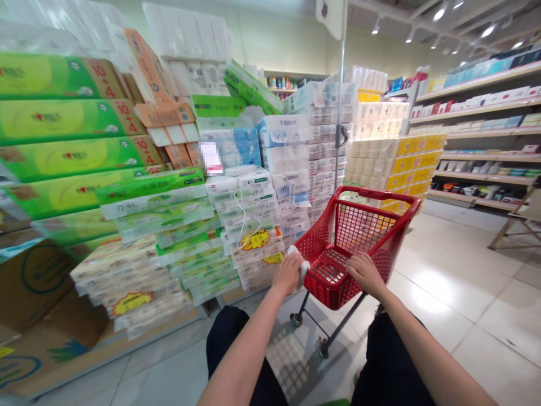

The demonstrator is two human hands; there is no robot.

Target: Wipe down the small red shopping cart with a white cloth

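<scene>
A small red shopping cart [372, 217] stands on the tiled floor in front of me, its basket holding nothing I can see. My left hand [287, 274] is curled over the cart's white handle end [303, 269] on the left. My right hand [364, 273] is closed over the handle on the right side. Both arms reach forward over my dark trousers.
Stacks of tissue and paper packs [160, 220] rise on the left, green boxes [63, 118] above them, cardboard cartons [34, 293] at floor level. Yellow-and-white packs [401, 163] stand behind the cart. Shelves [482, 141] line the right wall. A folding stand [519, 225] sits right. A metal pole [340, 113] rises behind the cart.
</scene>
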